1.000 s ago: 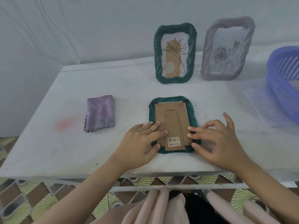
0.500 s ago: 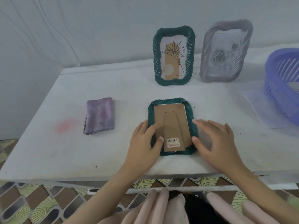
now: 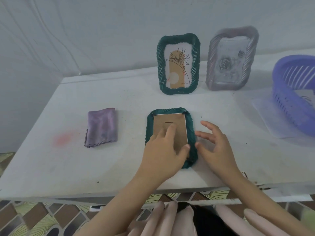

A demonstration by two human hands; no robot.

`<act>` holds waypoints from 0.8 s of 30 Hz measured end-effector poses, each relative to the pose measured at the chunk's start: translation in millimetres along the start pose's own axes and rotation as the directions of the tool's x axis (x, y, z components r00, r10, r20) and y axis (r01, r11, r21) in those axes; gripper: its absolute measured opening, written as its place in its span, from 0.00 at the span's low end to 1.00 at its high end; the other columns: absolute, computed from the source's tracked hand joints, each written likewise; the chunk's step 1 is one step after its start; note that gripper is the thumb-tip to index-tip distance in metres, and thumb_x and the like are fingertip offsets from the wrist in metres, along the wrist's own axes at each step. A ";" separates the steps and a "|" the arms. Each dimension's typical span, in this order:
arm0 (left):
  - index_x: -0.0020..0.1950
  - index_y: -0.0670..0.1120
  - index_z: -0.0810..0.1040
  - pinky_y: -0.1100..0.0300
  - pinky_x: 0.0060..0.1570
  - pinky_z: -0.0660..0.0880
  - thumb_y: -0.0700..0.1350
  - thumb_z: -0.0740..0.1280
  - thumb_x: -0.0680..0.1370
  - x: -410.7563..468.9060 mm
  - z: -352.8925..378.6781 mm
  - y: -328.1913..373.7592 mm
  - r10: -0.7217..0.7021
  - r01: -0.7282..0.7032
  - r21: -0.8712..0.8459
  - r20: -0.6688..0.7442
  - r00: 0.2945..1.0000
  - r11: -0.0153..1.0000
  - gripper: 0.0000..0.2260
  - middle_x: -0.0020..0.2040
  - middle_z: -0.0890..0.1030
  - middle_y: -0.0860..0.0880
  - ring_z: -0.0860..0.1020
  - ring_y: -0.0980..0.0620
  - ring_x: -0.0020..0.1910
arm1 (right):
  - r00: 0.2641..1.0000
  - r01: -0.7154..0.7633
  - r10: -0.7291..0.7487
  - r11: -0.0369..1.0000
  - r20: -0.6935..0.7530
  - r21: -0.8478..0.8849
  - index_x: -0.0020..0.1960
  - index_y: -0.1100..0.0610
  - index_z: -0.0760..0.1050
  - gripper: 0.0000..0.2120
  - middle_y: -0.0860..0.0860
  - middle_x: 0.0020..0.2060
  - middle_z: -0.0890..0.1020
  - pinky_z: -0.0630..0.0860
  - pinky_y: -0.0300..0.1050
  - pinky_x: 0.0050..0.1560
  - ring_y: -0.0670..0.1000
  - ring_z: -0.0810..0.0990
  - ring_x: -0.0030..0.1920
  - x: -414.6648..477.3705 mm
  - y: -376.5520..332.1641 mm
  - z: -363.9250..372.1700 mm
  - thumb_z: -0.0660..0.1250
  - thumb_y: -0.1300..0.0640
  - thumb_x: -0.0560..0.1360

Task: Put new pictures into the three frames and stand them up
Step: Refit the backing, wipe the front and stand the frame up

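A dark green frame (image 3: 191, 126) lies face down near the table's front edge, its brown cardboard back (image 3: 179, 125) turned up. My left hand (image 3: 163, 150) lies flat over the cardboard, fingers straight and pressing on it. My right hand (image 3: 216, 147) hovers just right of the frame with fingers spread and loosely bent, holding nothing. At the back stand two upright frames: a green frame (image 3: 178, 64) with a plant drawing and a grey-purple frame (image 3: 231, 59) with a rose picture.
A folded purple cloth (image 3: 101, 127) lies left of the flat frame. A blue plastic basket (image 3: 296, 92) sits at the right edge on a clear plastic sheet (image 3: 265, 113). The white table (image 3: 51, 159) meets a white wall behind.
My left hand slid from the frame's left edge onto the cardboard back. My right hand lifted off the frame's right side and spread its fingers.
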State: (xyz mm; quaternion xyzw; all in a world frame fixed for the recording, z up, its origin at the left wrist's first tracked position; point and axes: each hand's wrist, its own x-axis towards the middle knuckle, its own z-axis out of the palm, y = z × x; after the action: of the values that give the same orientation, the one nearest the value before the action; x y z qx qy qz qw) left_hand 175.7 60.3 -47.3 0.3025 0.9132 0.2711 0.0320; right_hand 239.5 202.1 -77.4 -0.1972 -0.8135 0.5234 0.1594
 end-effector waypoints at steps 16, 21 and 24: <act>0.65 0.56 0.62 0.59 0.36 0.72 0.51 0.59 0.73 13.2 -63.6 12.4 -0.195 0.190 -0.189 -0.006 0.981 0.963 0.21 0.35 0.77 0.53 0.77 0.53 0.37 | 0.934 -0.343 0.165 0.657 0.316 0.671 0.67 0.54 0.67 0.22 0.55 0.55 0.82 0.68 0.49 0.63 0.51 0.78 0.59 14.9 -20.6 -13.2 0.51 0.65 0.76; 0.65 0.55 0.67 0.62 0.32 0.66 0.39 0.56 0.77 19.9 -78.0 -22.4 -0.343 0.283 -0.580 0.006 0.939 0.764 0.19 0.30 0.71 0.48 0.68 0.53 0.30 | 0.909 -0.405 0.239 0.701 0.341 0.588 0.62 0.47 0.71 0.15 0.52 0.59 0.79 0.71 0.46 0.62 0.50 0.79 0.58 19.1 -15.9 -2.6 0.57 0.60 0.79; 0.67 0.51 0.69 0.62 0.32 0.72 0.35 0.57 0.78 22.0 -69.2 -41.1 -0.387 0.341 -0.791 0.143 0.911 0.509 0.20 0.32 0.75 0.47 0.73 0.53 0.31 | 0.920 -0.362 0.208 0.774 0.331 0.520 0.62 0.42 0.70 0.14 0.48 0.59 0.78 0.72 0.44 0.61 0.48 0.79 0.56 20.9 -17.0 1.7 0.57 0.56 0.79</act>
State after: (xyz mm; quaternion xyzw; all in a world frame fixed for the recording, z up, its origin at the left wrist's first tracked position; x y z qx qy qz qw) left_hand 120.4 12.4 -7.2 0.0499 0.7352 0.6467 0.1969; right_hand 217.9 204.6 -61.5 -0.1932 -0.5925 0.7817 0.0235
